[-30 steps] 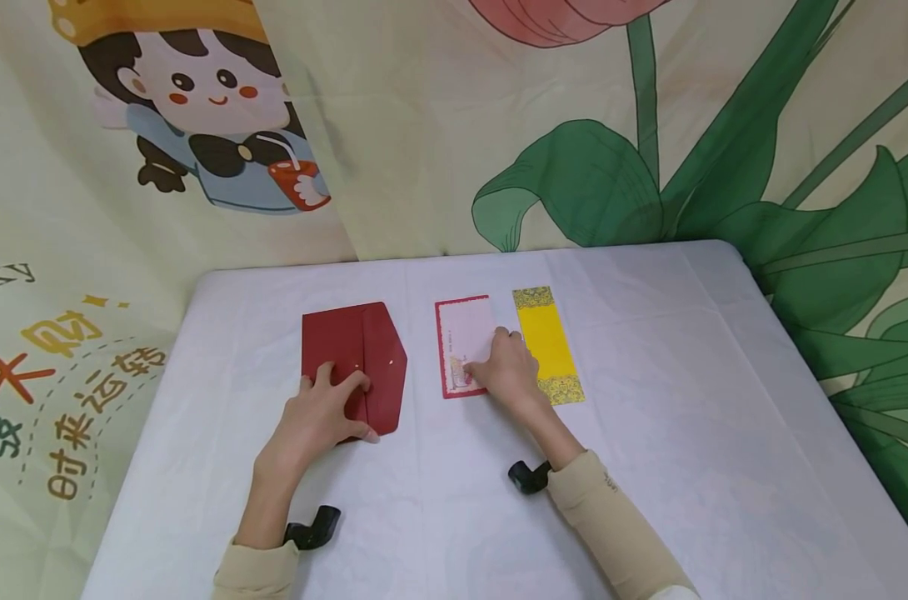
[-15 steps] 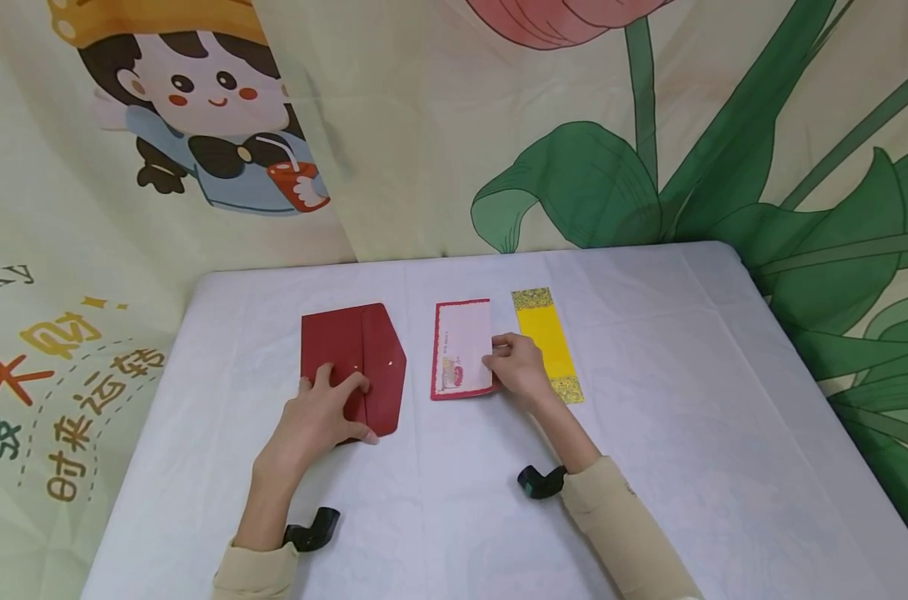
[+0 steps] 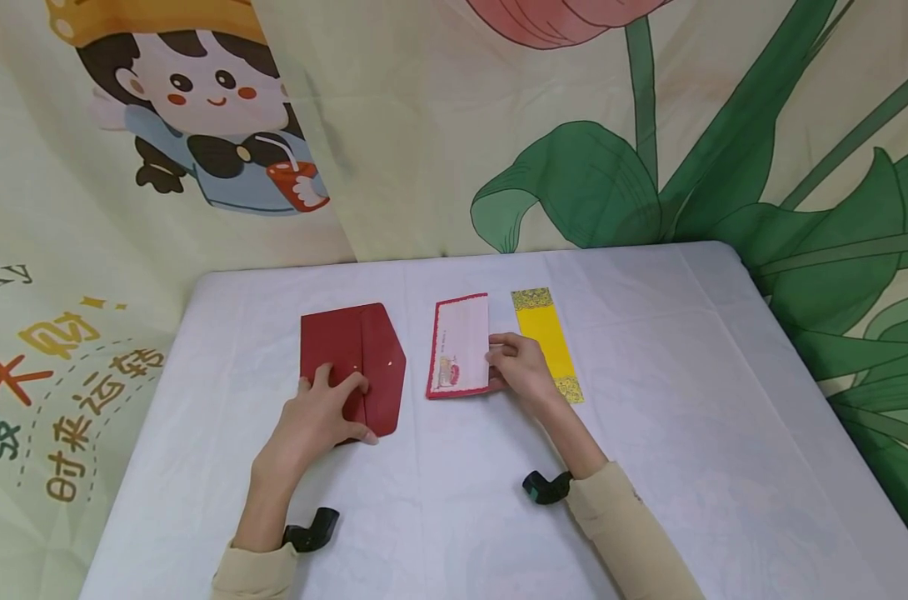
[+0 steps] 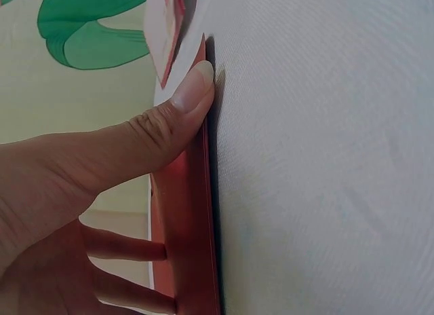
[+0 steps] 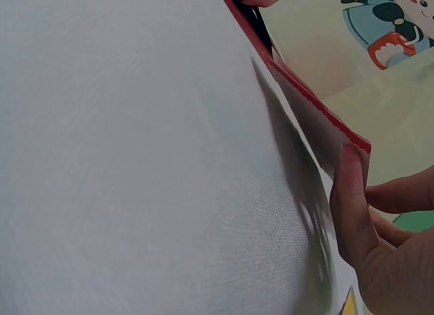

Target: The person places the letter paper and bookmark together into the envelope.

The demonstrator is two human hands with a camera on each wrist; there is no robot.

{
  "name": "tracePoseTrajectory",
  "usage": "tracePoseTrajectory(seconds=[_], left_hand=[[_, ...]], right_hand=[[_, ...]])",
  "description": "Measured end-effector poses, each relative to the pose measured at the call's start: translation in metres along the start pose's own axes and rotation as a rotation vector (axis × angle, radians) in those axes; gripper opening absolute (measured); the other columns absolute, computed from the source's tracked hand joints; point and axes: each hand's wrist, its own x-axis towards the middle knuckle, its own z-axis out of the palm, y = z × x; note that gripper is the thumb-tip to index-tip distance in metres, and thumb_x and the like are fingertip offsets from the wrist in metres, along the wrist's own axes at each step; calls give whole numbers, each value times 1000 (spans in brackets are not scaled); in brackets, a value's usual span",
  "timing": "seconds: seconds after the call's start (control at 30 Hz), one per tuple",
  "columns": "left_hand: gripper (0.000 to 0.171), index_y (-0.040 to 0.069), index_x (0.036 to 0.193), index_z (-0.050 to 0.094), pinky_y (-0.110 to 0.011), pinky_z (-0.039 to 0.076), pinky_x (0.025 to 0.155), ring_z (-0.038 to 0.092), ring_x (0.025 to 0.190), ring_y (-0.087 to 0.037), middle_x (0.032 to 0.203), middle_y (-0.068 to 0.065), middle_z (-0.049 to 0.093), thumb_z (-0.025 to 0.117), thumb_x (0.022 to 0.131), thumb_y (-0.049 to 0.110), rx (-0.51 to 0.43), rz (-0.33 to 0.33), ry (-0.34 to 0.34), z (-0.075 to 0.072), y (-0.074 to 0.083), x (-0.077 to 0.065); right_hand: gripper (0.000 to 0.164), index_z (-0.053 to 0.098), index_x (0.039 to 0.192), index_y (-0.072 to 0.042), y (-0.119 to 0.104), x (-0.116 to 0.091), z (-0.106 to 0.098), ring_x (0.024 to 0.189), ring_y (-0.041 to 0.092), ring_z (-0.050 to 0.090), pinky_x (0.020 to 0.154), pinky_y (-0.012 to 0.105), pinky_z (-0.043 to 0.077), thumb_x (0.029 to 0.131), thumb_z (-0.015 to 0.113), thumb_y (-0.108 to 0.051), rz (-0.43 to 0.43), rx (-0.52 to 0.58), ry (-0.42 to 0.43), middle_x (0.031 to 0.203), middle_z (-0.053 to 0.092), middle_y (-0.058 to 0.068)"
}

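Observation:
A dark red paper envelope (image 3: 332,337) lies on the left of the table, its pointed flap to the right. My left hand (image 3: 304,425) rests on it with spread fingers, and in the left wrist view the thumb lies along the edge of the red envelope (image 4: 186,199). Right of it, a pale pink card (image 3: 463,333) with a red scalloped border is tilted up. My right hand (image 3: 525,371) pinches this card's right edge between thumb and fingers; the right wrist view shows the raised card (image 5: 315,125) casting a shadow below.
A yellow paper strip (image 3: 547,337) with patterned gold ends lies just right of the card, partly behind my right hand. White cloth covers the table (image 3: 686,400). A printed curtain (image 3: 394,125) hangs along the back edge.
My right hand has moved from lying over the card to its right edge, which it now pinches and lifts. The card has shifted slightly left and tilted. The left hand stays put.

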Motion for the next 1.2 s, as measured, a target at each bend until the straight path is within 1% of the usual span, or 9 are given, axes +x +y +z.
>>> tracePoseTrajectory(seconds=[0.2, 0.47, 0.67, 0.83, 1.03, 1.2], left_hand=[[70, 15, 128, 61, -67, 54, 81, 43, 123, -62, 144, -34, 40, 95, 71, 40, 0, 0, 2, -1, 0, 0], [73, 14, 130, 60, -66, 55, 83, 43, 125, -59, 144, -34, 40, 95, 70, 39, 4, -6, -2, -1, 2, 0], [73, 15, 130, 60, -67, 55, 84, 43, 125, -59, 145, -34, 39, 95, 70, 40, 7, -8, -6, 0, 1, 0], [73, 15, 129, 61, -67, 54, 84, 43, 124, -59, 144, -34, 40, 95, 70, 40, 8, -1, 1, 0, 1, 0], [73, 15, 129, 61, -68, 54, 84, 43, 125, -60, 145, -34, 39, 95, 70, 40, 5, 2, 3, -1, 1, -1], [73, 15, 130, 60, -69, 53, 85, 43, 125, -60, 146, -34, 39, 94, 71, 41, 12, 1, 2, -1, 2, -1]], right_hand=[[34, 63, 133, -7, 0, -2, 2, 83, 23, 67, 72, 25, 59, 99, 65, -11, -27, 43, -24, 107, 70, 13], [34, 62, 134, -6, 0, -8, 7, 81, 22, 68, 71, 25, 59, 101, 64, -11, -91, 39, -86, 104, 70, 12], [34, 62, 134, -6, 1, -8, 13, 79, 22, 69, 71, 29, 62, 101, 64, -10, -94, 52, -129, 104, 70, 12], [34, 62, 134, -5, 1, -8, 19, 80, 22, 68, 72, 30, 62, 101, 63, -10, -111, 39, -149, 102, 68, 12], [34, 61, 135, -4, 3, -9, 27, 78, 22, 67, 68, 31, 62, 101, 61, -9, -135, 37, -188, 102, 68, 13], [35, 60, 136, -3, 3, -8, 35, 78, 21, 67, 68, 32, 63, 102, 60, -9, -147, 44, -207, 103, 68, 13]])
